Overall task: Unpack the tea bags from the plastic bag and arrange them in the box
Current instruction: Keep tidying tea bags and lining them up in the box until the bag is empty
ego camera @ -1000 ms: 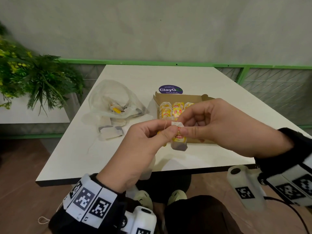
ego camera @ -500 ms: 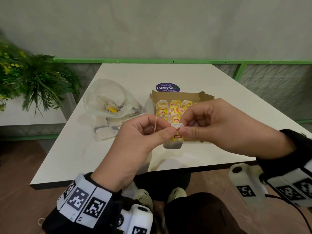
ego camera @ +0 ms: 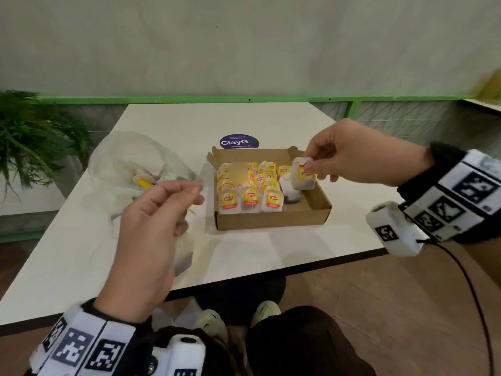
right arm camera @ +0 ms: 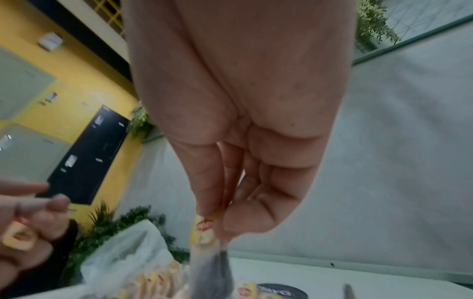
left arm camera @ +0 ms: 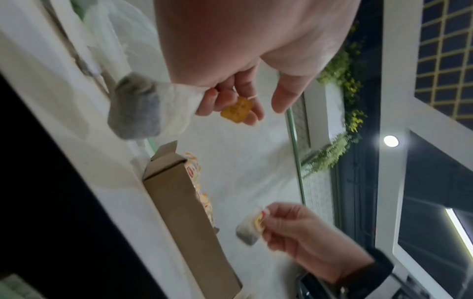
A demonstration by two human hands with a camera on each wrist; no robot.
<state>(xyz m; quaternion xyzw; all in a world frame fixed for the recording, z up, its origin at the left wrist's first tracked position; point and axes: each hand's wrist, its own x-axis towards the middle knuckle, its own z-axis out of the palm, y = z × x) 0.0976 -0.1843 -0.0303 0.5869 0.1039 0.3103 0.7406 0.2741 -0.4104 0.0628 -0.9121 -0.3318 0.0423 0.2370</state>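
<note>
Most rows of the cardboard box (ego camera: 271, 218) are already holding Lipton tea bags (ego camera: 249, 196) while the right hand (ego camera: 352, 156) is pinching another tea bag (ego camera: 302, 175) above its free right side, the left hand (ego camera: 151, 229) is pinching a second tea bag (left arm camera: 138, 109) near the plastic bag (ego camera: 130, 164), which is still holding a few.

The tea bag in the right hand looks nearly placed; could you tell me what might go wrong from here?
1. The right hand pinches the tea bag above the cardboard box's last open strip; dropped askew, it may topple the standing rows.
2. The left hand holds a second tea bag, its yellow tag dangling; the string could snag.
</note>
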